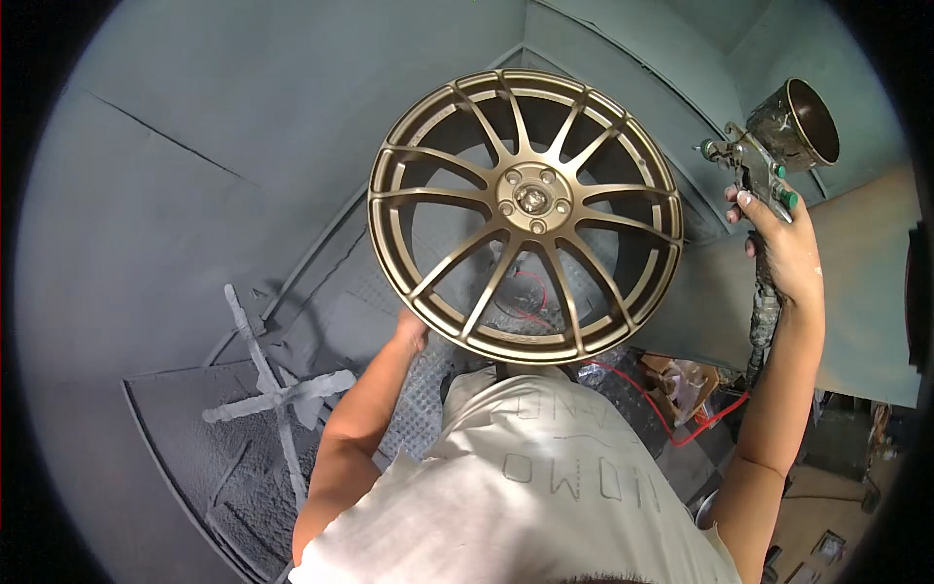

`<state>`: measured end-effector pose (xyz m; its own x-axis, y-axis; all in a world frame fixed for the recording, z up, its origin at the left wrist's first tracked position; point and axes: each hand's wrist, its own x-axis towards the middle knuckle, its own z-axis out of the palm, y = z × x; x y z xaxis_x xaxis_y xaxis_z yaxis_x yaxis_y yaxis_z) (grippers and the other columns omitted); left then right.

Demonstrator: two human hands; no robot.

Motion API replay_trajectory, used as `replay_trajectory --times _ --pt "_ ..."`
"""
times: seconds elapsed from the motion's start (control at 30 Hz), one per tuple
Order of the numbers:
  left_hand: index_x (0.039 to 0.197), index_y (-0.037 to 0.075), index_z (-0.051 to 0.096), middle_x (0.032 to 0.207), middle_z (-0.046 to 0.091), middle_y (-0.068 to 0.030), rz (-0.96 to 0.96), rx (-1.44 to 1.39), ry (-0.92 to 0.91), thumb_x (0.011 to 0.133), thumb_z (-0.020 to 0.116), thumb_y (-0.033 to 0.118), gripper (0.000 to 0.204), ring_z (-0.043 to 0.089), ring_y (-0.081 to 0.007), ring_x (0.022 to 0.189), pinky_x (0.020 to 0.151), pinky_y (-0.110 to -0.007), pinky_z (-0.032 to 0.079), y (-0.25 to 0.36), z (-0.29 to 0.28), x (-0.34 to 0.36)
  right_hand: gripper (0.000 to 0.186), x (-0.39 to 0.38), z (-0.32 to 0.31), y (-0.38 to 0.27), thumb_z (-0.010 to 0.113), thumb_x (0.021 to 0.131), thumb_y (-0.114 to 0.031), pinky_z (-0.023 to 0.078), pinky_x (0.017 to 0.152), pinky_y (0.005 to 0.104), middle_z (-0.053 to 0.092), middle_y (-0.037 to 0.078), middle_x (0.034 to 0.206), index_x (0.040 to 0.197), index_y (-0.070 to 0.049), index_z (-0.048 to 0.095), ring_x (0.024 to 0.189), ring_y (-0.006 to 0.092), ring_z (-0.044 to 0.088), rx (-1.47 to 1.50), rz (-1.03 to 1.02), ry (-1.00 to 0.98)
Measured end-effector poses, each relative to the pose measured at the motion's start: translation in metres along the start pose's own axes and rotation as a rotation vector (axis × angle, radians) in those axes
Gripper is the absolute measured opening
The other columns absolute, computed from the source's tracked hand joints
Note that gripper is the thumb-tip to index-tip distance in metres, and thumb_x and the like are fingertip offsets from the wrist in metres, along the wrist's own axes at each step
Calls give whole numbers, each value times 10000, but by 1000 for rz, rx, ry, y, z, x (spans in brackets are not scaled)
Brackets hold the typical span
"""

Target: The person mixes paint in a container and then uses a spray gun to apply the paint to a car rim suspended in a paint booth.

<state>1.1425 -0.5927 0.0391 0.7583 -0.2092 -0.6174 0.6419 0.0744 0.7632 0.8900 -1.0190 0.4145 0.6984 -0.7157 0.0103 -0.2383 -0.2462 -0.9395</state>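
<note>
A bronze multi-spoke car wheel faces me in the middle of the view, its hub and lug holes showing. My right hand is closed around the grip of a spray gun, to the right of the wheel and apart from it. The gun's paint-stained metal cup sits on top, its round end toward the far right. My left hand is at the wheel's lower left edge, its fingers hidden behind the rim. What bears the wheel's weight is mostly hidden.
A red air hose runs from below the gun toward the floor. A paint-crusted cross-shaped stand is at the lower left. Grey booth walls rise behind the wheel. A cardboard box with crumpled wrapping lies at lower right, near a large panel.
</note>
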Motion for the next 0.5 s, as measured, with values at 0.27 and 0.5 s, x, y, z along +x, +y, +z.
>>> replay_trajectory --times 0.27,0.5 --pt "930 41 678 760 671 -76 47 -30 6 939 564 140 150 604 -167 552 424 -308 426 43 34 -22 233 -4 13 -33 696 860 -181 408 489 228 693 43 839 1015 -13 654 704 101 621 183 -44 -124" --pt "1038 23 652 879 687 -110 10 -30 -89 964 525 158 200 671 -225 757 676 -346 563 59 37 -1 221 2 32 -68 702 852 -212 392 488 214 685 17 788 974 -34 657 654 77 595 184 -84 -199"
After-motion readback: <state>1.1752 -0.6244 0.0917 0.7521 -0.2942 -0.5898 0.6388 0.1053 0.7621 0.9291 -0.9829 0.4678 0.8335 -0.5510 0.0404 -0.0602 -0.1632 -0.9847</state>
